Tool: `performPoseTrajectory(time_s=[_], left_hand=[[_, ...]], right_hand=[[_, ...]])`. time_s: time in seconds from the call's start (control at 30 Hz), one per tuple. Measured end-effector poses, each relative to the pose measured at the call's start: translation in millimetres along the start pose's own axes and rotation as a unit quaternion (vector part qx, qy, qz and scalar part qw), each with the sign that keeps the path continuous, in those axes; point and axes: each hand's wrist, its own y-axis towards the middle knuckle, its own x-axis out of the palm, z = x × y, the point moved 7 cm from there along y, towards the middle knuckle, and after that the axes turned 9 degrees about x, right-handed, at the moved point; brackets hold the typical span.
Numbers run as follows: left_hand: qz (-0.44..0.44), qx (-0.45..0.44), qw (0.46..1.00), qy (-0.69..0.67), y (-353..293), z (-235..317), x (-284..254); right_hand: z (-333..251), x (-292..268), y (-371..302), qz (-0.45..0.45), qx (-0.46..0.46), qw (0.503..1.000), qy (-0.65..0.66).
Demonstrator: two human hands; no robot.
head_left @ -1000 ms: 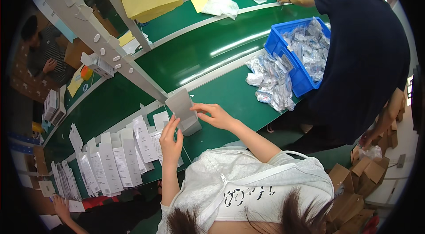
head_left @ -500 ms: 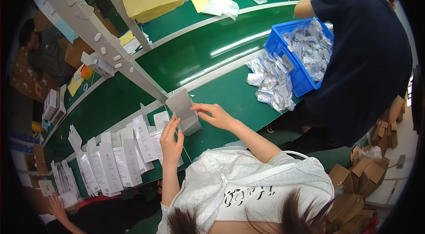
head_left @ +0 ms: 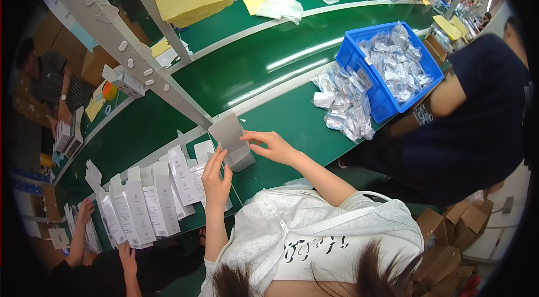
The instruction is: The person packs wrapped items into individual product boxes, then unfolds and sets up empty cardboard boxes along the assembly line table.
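A pale grey-white carton (head_left: 229, 134) stands on the green worktop in front of me, its tall flap raised. My left hand (head_left: 217, 178) is at its left side, fingertips against the edge and thumb bent toward the front. From the right, the curled fingers of my right hand (head_left: 270, 146) grip the carton's right edge. Whatever lies inside the carton is hidden. Left of it leans a row of opened white cartons (head_left: 139, 207) with printed sides and raised flaps.
A blue bin (head_left: 387, 100) holds many clear-bagged parts, with a pile of similar bags (head_left: 343, 103) beside it. A grey metal post (head_left: 143, 61) rises at left. Co-workers stand right and lower left; brown boxes (head_left: 438, 269) lie at lower right.
My hands and the carton have barely shifted. The dark-shirted co-worker has leaned away to the right, uncovering more of the bin. At lower left, another person's hands have reached to the white cartons.
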Motion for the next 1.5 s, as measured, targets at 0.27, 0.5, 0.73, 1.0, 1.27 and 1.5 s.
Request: performPoseTrajectory(time_s=[0.27,0.5,0.73,1.0,1.27,1.5], left_hand=[[0.001,-0.002,1.000,0.001,-2,-2,-1],[-0.002,0.003,1.000,0.008,-1,-1,0],[-0.003,0.016,1.000,-0.008,0,2,0],[-0.001,0.019,0.999,-0.027,0,3,0],[0.000,0.019,1.000,-0.024,1,3,1],[0.000,0.021,1.000,-0.011,2,3,0]], right_hand=[[-2,1,-1,0.006,-0.006,1.000,-0.013],[0,0,1,0.009,-0.008,1.000,-0.008],[3,-1,2,0.017,-0.001,1.000,-0.008],[-6,-6,-1,0.007,0.038,0.999,-0.009],[-3,-5,0,0.007,0.034,0.999,-0.001],[2,-3,1,0.009,0.012,1.000,0.011]])
